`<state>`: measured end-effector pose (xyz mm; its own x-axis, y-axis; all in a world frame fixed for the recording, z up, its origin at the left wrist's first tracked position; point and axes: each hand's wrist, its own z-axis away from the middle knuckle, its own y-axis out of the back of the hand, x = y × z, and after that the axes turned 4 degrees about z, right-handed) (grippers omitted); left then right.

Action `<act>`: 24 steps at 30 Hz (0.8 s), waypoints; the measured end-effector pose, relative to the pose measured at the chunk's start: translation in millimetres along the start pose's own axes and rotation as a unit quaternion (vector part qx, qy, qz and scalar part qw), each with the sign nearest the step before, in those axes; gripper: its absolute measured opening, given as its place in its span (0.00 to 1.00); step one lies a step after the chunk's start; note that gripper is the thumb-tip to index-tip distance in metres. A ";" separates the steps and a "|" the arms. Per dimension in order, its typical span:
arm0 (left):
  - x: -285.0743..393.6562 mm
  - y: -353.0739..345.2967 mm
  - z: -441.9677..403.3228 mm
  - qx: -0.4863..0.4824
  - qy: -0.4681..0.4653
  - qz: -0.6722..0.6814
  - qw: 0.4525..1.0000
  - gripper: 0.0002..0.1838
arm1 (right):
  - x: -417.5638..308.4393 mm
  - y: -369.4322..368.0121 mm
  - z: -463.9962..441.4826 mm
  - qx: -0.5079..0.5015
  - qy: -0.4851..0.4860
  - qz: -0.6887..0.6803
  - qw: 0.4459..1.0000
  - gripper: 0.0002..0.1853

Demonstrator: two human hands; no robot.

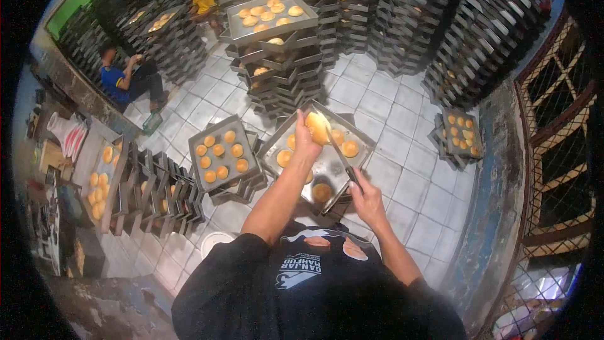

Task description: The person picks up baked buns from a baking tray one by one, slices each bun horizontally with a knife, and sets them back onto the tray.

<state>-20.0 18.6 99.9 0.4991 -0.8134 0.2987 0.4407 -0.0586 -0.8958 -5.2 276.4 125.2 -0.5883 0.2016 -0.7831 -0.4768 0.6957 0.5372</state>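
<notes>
One golden bun (318, 127) sits clasped in the left hand (307, 141), twelve o'clock over the baking tray (324, 170); I see the right hand (367, 201) wrapped round a knife (344, 161): a slipping blade could tear it!

Interior of a bakery workroom. Tall stacks of shallow metal trays (402, 22) stood directly on the white tiled floor (387, 104), many bearing round golden buns (218, 149) in numbers well beyond household scale. A peeling painted wall (487, 226) and wire mesh (557, 75) bordered the plain working space; a person in blue (113, 79) and another in yellow (203, 0) appeared among the stacks.
</notes>
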 end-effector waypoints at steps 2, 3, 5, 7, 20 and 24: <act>-3.2 -7.0 16.0 0.012 -0.011 -0.068 0.998 0.30 | -1.1 1.2 11.2 -0.030 -0.087 -0.030 0.995 0.26; -14.2 9.3 7.6 0.010 -0.007 -0.084 0.996 0.32 | -1.8 -0.3 6.6 -0.030 -0.091 -0.032 0.995 0.26; -33.2 13.6 13.2 0.014 -0.010 -0.088 0.996 0.32 | -3.5 -4.1 -17.0 -0.041 -0.116 -0.041 0.992 0.26; -34.4 17.9 12.1 -0.003 -0.003 -0.071 0.997 0.33 | -0.7 -2.3 -27.7 -0.060 -0.126 -0.026 0.990 0.26; -29.7 30.4 14.2 0.039 -0.019 -0.130 0.991 0.36 | 8.9 -12.1 -22.7 -0.108 -0.170 -0.051 0.978 0.27; -9.5 38.9 -5.0 0.046 -0.009 -0.121 0.992 0.34 | 4.8 -1.2 -0.2 -0.113 -0.198 -0.047 0.973 0.25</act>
<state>-11.4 21.2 60.6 0.3834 -0.7707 0.5089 0.6148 -0.1982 -0.7634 -7.6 276.4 120.9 -0.2585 0.4253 -0.8674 -0.6738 0.5640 0.4773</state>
